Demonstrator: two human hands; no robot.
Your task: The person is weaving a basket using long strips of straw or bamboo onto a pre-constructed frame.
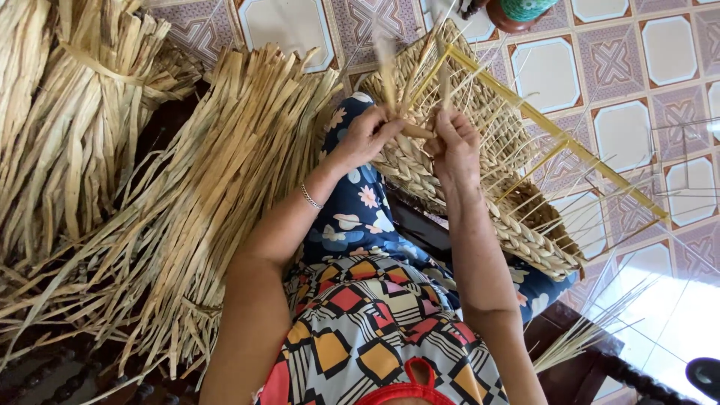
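Head camera, looking down: you sit with a half-woven basket of pale braided straw [480, 180] resting across your lap, its braided wall tilted away from you toward the upper right corner of the patterned tile floor [622, 135]. Your left hand [367, 136] has its fingers curled together and pinched on a flat tan straw strand [416, 132] at the near edge of the weave; your right hand [454, 142] is just beside it, fingers folded shut around upright strands that rise, blurred, from the basket's rim. The two hands are close together, nearly touching, over the basket's inner corner. A yellow frame of thin straight rods [555, 131] runs along the basket's far edge, and thin loose stakes fan out from it toward the right edge of the floor. A silver bracelet [310, 197] circles your left wrist. Beneath your arms lie a navy floral cloth [360, 214] and a garment of bright geometric print [375, 330]. At the floor's left edge, a large sheaf of dried flat straw strips [217, 187] slopes down beside your left arm, and a second tied bundle of the same straw [82, 97] stands in the upper left corner. A dark wooden seat edge [570, 330] shows at lower right.
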